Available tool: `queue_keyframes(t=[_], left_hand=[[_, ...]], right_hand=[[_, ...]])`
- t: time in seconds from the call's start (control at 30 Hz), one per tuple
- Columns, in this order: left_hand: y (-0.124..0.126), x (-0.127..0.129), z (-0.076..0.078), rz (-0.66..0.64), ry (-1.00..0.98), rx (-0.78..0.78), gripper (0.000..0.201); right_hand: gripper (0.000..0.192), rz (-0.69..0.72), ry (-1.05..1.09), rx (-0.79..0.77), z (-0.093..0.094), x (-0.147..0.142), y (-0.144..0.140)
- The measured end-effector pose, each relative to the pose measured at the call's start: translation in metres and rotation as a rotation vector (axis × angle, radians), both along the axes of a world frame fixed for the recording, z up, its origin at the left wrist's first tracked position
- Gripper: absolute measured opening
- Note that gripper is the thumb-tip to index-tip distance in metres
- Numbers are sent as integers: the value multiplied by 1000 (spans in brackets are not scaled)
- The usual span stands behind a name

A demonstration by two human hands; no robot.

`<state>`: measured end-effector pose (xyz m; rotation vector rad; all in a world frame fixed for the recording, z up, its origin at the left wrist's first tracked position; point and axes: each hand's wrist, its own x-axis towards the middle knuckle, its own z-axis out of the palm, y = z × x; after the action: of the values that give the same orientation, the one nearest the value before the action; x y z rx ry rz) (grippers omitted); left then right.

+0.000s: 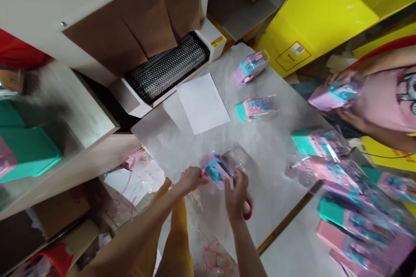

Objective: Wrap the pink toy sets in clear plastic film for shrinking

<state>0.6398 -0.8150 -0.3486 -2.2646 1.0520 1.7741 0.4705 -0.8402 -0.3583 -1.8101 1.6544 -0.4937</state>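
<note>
Near the front edge of the grey table lies a lilac-and-blue plastic toy set (217, 171). My left hand (191, 178) pinches its left end. My right hand (236, 190) has its fingers closed over the right end. A clear plastic cover (238, 158) shows just beyond the toy set; whether the two are joined I cannot tell. Beside my right wrist is a red-rimmed round thing (247, 210), partly hidden. Motion blur softens the fingertips.
A white sheet (206, 104) lies before a machine's mesh conveyor (172, 67). Two packed toy sets (251, 68) stand at the table's far side. Several more (351, 220) are heaped at right, where another person's hands (349, 114) hold one. Yellow boxes (312, 17) stand behind.
</note>
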Motion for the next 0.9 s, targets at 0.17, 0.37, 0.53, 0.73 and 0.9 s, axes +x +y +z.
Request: queue_keyframes(t=[0.17,0.37,0.53,0.73,0.9], left_hand=[[2,-17,0,25,-10,18,34],[-9,-22,-5,98,-33,81,46],[-15,-22,-11,86,-49,108,41],[-14,-24,-8,87,-32,100,41],[-9,-23,-5,114,-22,78,49]], right_hand=[[60,-461,-128,332,-20,-5,41],[55,-475,-210,581,-39,-9,34],[52,-485,-258,641,-30,-9,28],[46,-519,-303,683,-14,-4,24],[48,-474,-335,765,-9,-9,16]])
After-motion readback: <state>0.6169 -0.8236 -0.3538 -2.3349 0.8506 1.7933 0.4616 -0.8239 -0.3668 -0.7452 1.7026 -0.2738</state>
